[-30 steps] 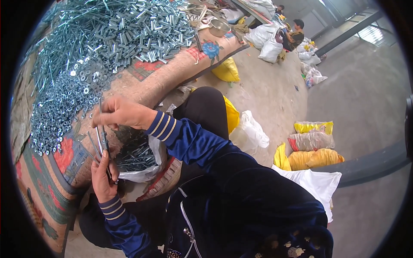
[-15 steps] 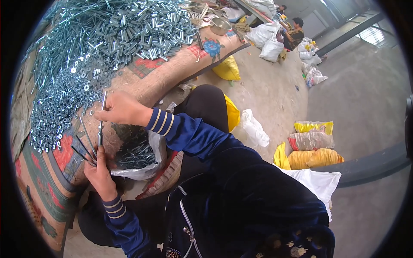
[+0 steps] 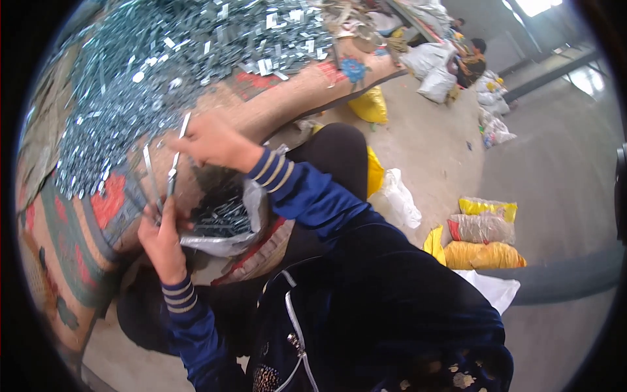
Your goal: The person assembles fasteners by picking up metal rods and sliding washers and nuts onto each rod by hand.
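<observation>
In my left hand (image 3: 163, 243) are several thin metal rods (image 3: 150, 171), fanned out above the thumb and fingers. Those fingers also grip the lower end of a bolt (image 3: 185, 124), a long rod with a nut and a sleeve (image 3: 170, 188) just above the thumb. My right hand (image 3: 219, 140) is closed at the upper part of this same bolt, whose tip sticks out past the fingertips; motion blurs the fingers. Beneath the hands, a clear plastic bag (image 3: 219, 245) holds a heap of metal bolts (image 3: 225, 212).
A patterned carpet (image 3: 287, 98) carries blurred piles of small nuts (image 3: 91, 153), metal sleeves (image 3: 281, 29) and long rods (image 3: 91, 72). To the right on the floor lie filled yellow sacks (image 3: 486, 255) and a white bag (image 3: 398, 199). Another person (image 3: 471, 64) sits far off.
The whole view has shifted, so the scene appears farther right. My right hand has risen a little along with the bolt. Both hands keep hold of it, and the picture is more blurred.
</observation>
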### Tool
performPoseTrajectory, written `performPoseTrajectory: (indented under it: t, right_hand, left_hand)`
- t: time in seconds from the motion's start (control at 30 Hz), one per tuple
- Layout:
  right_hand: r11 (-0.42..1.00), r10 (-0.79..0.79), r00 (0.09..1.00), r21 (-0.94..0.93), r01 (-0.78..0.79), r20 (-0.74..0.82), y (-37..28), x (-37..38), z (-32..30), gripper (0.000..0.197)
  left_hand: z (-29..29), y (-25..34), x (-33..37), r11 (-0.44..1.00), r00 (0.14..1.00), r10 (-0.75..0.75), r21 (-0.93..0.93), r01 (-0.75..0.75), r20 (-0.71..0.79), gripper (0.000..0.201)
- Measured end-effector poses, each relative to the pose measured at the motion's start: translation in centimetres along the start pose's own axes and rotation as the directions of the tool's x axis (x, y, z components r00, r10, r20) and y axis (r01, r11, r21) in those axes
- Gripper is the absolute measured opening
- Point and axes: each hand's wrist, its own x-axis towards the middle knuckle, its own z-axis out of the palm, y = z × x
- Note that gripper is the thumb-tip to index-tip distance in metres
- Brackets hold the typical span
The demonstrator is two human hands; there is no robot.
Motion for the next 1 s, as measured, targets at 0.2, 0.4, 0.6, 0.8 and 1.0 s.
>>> performPoseTrajectory:
  t: [0.2,0.4,0.6,0.8,1.0]
  right_hand:
    - [0.78,-0.084,0.99,0.626,-0.006,0.114,-0.1,-0.1,0.4,0.033]
    - [0.791,-0.141,0.989,0.595,0.139,-0.042,0.1,0.1,1.7,0.034]
    - [0.882,-0.009,0.985,0.465,-0.073,0.172,-0.3,-1.3,1.7,0.027]
    - [0.987,-0.112,0.879,-0.048,0.151,0.464,-1.2,-1.3,-1.4,0.026]
    - [0.941,0.122,0.864,-0.22,-0.257,-0.488,12.5,6.6,-9.4,0.033]
  left_hand:
    - [-0.1,0.2,0.1,1.0,1.0,-0.003,0.008,0.003,0.008,0.015]
    - [0.1,-0.6,0.3,0.995,1.0,0.028,-0.098,-0.027,0.007,0.015]
    - [0.3,0.6,-0.1,0.995,0.998,0.061,0.078,-0.062,0.018,0.013]
    - [-1.5,-1.1,1.0,0.955,0.975,-0.21,-0.199,0.22,0.07,0.023]
    - [-0.1,-0.6,1.8,0.858,0.929,-0.294,-0.367,0.36,0.224,0.03]
